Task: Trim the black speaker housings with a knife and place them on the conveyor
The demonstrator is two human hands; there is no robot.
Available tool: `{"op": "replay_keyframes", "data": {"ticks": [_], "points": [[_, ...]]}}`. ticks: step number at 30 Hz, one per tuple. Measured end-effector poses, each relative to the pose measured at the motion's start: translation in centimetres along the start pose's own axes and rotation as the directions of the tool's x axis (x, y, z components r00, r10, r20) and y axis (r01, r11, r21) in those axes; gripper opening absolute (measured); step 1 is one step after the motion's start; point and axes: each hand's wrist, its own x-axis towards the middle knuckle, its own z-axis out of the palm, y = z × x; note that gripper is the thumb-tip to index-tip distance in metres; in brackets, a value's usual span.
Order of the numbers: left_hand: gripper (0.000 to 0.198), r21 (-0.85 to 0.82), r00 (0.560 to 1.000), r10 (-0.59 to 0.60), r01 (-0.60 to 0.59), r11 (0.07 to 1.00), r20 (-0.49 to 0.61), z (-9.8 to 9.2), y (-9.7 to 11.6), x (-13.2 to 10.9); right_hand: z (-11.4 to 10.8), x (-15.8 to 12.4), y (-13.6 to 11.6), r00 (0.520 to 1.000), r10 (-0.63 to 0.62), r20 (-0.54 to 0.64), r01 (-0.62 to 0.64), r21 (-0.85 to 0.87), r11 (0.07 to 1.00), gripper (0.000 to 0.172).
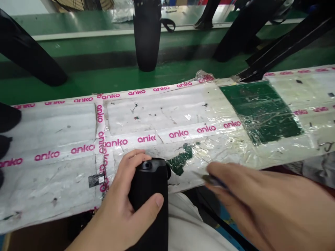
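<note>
At the near edge of the worktop (52, 139), my left hand (123, 205) wraps a black cylinder speaker (150, 195), upright, its top level with the edge. My right hand (261, 205), blurred, pinches a thin dark tool (213, 180), tip toward the speaker. Step looks like working on the speaker's top; next move calls for steadying and precise aiming. Open room ahead on the taped plastic sheet (183, 115); another black speaker (147, 35) stands well apart.
</note>
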Motion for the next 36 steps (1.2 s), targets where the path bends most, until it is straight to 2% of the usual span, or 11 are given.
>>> {"op": "replay_keyframes", "data": {"ticks": [3,6,9,15,20,25,31,36], "points": [[0.055,0.01,0.997,-0.071,0.071,0.997,-0.023,0.4,0.7,-0.1,1.9,0.9,-1.1,0.994,-0.104,-0.014,0.104,-0.035,0.994,0.02],[0.059,0.014,0.995,-0.095,0.096,0.995,-0.021,0.8,1.3,-0.1,3.4,1.9,-2.1,0.994,-0.107,-0.023,0.106,-0.034,0.994,0.02],[0.061,0.013,0.996,-0.089,0.089,0.996,-0.028,1.1,1.5,-0.2,4.0,2.7,-2.4,0.992,-0.12,-0.023,0.12,-0.025,0.993,0.021],[0.064,0.029,0.996,-0.076,0.078,0.997,-0.038,1.2,1.2,-0.2,3.9,3.2,-2.1,0.993,-0.114,-0.001,0.114,0.006,0.993,0.025],[0.068,0.052,0.999,-0.032,0.032,0.998,0.009,0.9,0.9,-0.2,3.9,3.3,-2.3,0.994,-0.106,0.024,0.105,0.012,0.994,0.03],[0.06,0.03,0.999,-0.036,0.037,0.999,-0.036,1.2,1.1,-0.2,3.6,3.3,-2.4,0.993,-0.107,0.058,0.106,0.019,0.994,0.03],[0.07,0.038,0.999,-0.031,0.033,0.999,-0.044,1.5,1.0,-0.4,3.3,3.0,-2.4,0.997,-0.05,0.061,0.048,0.034,0.998,0.039],[0.076,0.045,0.999,0.027,-0.026,0.999,-0.021,1.6,0.7,-0.1,2.8,4.0,-2.0,0.982,-0.073,0.174,0.075,-0.005,0.997,0.038]]}}
